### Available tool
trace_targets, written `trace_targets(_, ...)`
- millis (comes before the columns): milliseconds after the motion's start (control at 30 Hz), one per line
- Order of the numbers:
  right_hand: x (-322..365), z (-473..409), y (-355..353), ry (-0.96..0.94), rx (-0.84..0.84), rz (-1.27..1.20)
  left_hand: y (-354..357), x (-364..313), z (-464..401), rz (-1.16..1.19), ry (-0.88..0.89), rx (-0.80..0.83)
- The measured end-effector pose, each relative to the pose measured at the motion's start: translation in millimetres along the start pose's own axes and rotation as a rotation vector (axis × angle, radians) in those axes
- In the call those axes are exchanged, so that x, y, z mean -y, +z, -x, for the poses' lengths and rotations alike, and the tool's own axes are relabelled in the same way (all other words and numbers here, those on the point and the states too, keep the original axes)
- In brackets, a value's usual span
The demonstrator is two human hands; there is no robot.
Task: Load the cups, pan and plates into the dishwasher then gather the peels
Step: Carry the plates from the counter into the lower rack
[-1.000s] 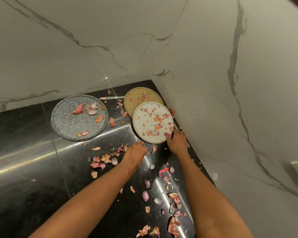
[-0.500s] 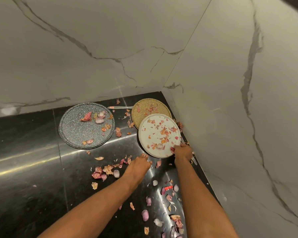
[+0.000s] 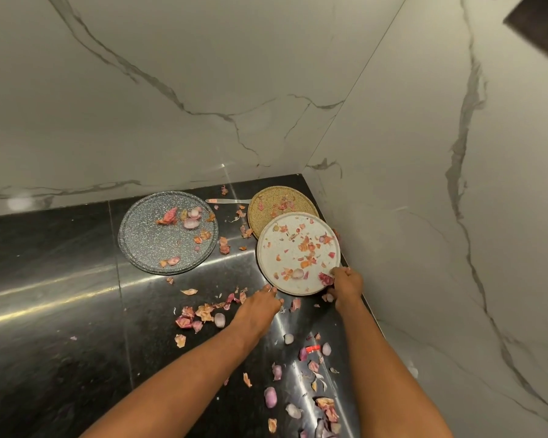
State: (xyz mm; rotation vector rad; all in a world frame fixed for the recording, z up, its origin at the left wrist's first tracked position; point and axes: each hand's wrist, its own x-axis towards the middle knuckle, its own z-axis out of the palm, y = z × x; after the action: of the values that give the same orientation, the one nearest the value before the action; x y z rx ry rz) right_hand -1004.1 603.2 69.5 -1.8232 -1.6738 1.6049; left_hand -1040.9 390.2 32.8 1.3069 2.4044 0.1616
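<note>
My right fingers pinch the white plate at its near rim, left fingers loose beside; stiff, likely slippery, peels could slide.

We have one view only, worn on the head, looking forward and steeply down into the far right corner where the black counter meets two marble walls. It sits close above; both forearms enter from the near edge.
</note>
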Motion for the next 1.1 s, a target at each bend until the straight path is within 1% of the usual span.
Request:
trace_targets(100, -5, 17, -8, -0.160, 0.003, -0.095, -6, -4, 3, -0.005, -0.012, 0.018)
trace_targets(167, -8, 29, -12, -0.217, 0.023, -0.147, -10, -5, 6, -0.014, -0.004, 0.038)
trace_targets(233, -9, 41, -17, -0.237, 0.026, -0.174, -12, 1, 11, -0.009, 0.025, 0.127)
trace_targets(333, -7, 55, -21, -0.286, -0.066, -0.216, -13, 13, 25, 0.007, 0.068, 0.264)
trace_targets(400, -4, 64, -24, -0.332, -0.130, -0.266, -14, 19, 33, 0.005, 0.088, 0.275)
trace_targets(433, -1, 69, -25, -0.358, -0.150, -0.281, -17, 20, 38, 0.026, 0.099, 0.255)
trace_targets(467, 0, 73, -28, -0.383, -0.167, -0.290, -22, 20, 42, 0.071, 0.092, 0.193)
trace_targets(533, 4, 80, -36, -0.434, -0.182, -0.299, -35, 21, 46, 0.236, 0.039, -0.054)
trace_targets(600, 9, 90, -46, -0.481, -0.172, -0.302, -59, 21, 47, 0.463, -0.067, -0.290)
trace_targets(633, 11, 95, -52, -0.505, -0.162, -0.303, -71, 24, 45, 0.554, -0.120, -0.370)
trace_targets(667, 14, 102, -57, -0.529, -0.149, -0.305, -85, 25, 45, 0.632, -0.164, -0.404)
trace_targets(700, 16, 109, -61, -0.552, -0.137, -0.305, -99, 27, 44, 0.693, -0.184, -0.384)
trace_targets(733, 18, 114, -66, -0.570, -0.125, -0.305, -111, 27, 43, 0.760, -0.162, -0.343)
trace_targets(800, 23, 126, -73, -0.605, -0.101, -0.325, -132, 26, 43, 0.935, -0.042, -0.268)
trace_targets(833, 26, 132, -77, -0.623, -0.090, -0.342, -139, 24, 44, 1.032, -0.007, -0.265)
trace_targets(900, 31, 143, -85, -0.657, -0.062, -0.362, -148, 24, 43, 1.179, -0.044, -0.319)
trace_targets(967, 33, 155, -93, -0.679, -0.017, -0.346, -152, 24, 41, 1.217, -0.084, -0.363)
trace_targets(1100, 29, 170, -112, -0.672, 0.054, -0.262, -155, 24, 43, 1.254, -0.082, -0.383)
